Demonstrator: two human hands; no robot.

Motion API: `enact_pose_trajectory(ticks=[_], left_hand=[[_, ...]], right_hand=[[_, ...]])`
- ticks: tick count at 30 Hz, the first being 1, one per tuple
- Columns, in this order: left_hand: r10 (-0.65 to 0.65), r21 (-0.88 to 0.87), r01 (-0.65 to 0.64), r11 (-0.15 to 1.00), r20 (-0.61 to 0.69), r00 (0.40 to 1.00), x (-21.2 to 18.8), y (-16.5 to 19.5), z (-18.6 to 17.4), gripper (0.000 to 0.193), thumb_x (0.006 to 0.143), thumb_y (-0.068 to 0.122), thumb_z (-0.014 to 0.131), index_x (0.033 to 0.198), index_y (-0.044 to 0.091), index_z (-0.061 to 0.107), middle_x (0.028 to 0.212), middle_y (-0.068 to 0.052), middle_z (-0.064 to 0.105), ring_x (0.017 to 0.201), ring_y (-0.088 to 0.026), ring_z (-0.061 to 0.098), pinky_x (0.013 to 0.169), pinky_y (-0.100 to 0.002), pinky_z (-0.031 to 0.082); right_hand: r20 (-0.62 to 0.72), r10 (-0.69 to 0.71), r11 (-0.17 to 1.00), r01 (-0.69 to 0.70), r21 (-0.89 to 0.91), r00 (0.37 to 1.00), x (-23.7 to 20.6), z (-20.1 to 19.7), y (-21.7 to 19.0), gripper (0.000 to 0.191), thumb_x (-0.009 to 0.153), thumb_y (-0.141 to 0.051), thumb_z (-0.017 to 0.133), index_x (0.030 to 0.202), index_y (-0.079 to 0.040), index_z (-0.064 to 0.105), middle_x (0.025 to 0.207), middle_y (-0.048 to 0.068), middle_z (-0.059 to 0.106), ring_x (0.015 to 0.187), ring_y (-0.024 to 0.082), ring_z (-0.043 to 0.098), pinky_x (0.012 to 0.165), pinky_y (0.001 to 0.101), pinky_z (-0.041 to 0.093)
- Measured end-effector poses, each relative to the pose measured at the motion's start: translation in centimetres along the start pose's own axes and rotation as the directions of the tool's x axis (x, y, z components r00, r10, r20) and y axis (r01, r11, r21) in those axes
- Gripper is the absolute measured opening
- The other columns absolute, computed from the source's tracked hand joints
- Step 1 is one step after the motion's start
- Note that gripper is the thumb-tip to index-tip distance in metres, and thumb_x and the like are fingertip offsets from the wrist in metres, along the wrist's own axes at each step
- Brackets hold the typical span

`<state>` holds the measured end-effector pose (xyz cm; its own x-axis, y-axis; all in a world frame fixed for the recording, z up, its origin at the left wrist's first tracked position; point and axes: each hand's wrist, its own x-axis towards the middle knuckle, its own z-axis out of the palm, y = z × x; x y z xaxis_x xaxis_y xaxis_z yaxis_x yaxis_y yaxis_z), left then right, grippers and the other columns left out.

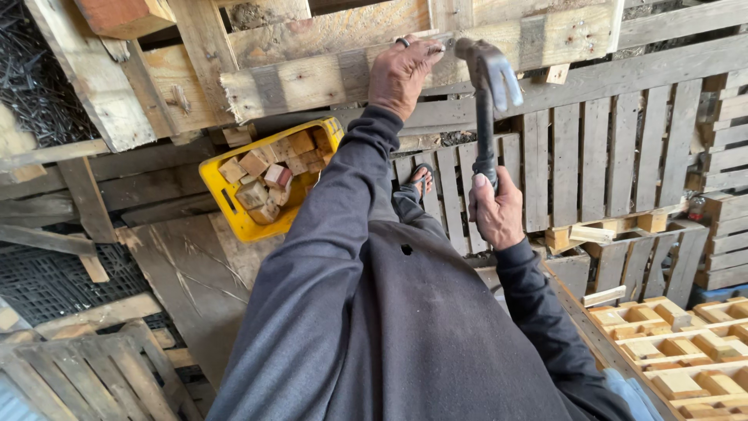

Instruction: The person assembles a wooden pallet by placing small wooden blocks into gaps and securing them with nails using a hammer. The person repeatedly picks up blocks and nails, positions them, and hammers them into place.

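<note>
My left hand [401, 74], a ring on one finger, rests on a pale wooden plank [312, 78] of a pallet frame, with fingertips pinched at the plank's top edge next to the hammer head; what they pinch is too small to tell. My right hand [495, 212] grips the dark handle of a claw hammer [486, 86]. The hammer stands upright, its metal head level with the plank, just right of my left fingers. Both arms wear dark sleeves.
A yellow plastic crate [226, 204] filled with several small wood blocks sits below the plank at left. Slatted pallets [608, 156] cover the floor at right, with block-framed pallets [678, 351] at lower right. My sandalled foot [421, 179] stands on the slats. Black mesh [39, 86] lies upper left.
</note>
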<state>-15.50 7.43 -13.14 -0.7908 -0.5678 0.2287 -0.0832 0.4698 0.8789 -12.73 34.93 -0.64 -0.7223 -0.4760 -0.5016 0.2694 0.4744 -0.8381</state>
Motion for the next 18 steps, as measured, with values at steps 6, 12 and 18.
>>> enact_pose_trajectory(ticks=[6, 12, 18], left_hand=[[0.033, 0.008, -0.033, 0.999, -0.013, 0.999, -0.1, 0.1, 0.2, 0.012, 0.091, 0.017, 0.077, 0.103, 0.017, 0.078, 0.095, -0.004, 0.079, 0.081, -0.017, 0.074, 0.074, -0.029, 0.063], [0.049, -0.146, -0.053, 0.988, -0.034, 0.998, 0.7, 0.2, -0.3, 0.024, 0.097, 0.013, 0.069, 0.121, 0.010, 0.069, 0.101, -0.004, 0.075, 0.088, -0.016, 0.073, 0.081, -0.031, 0.064], [-0.226, -0.077, 0.213, 0.974, -0.423, 0.878, 3.9, 0.4, 0.5, 0.010, 0.113, 0.014, 0.050, 0.119, 0.012, 0.058, 0.107, -0.006, 0.067, 0.090, -0.015, 0.068, 0.083, -0.031, 0.061]], right_hand=[[0.012, -0.090, 0.990, 0.091, -0.111, 0.996, 0.9, 0.9, -1.5, 0.039, 0.107, -0.043, 0.059, 0.101, -0.005, 0.052, 0.071, -0.001, 0.053, 0.058, 0.006, 0.050, 0.049, 0.0238, 0.044], [0.026, -0.047, 0.990, 0.043, 0.134, 0.999, -1.6, -0.5, -5.5, 0.038, 0.104, -0.042, 0.060, 0.107, -0.005, 0.054, 0.075, 0.001, 0.058, 0.058, 0.008, 0.055, 0.051, 0.0242, 0.048], [-0.039, -0.632, 0.684, 0.581, 0.440, 0.774, -1.4, -1.6, -7.1, 0.043, 0.096, -0.037, 0.073, 0.110, 0.000, 0.057, 0.082, 0.009, 0.059, 0.066, 0.015, 0.060, 0.060, 0.0309, 0.054]])
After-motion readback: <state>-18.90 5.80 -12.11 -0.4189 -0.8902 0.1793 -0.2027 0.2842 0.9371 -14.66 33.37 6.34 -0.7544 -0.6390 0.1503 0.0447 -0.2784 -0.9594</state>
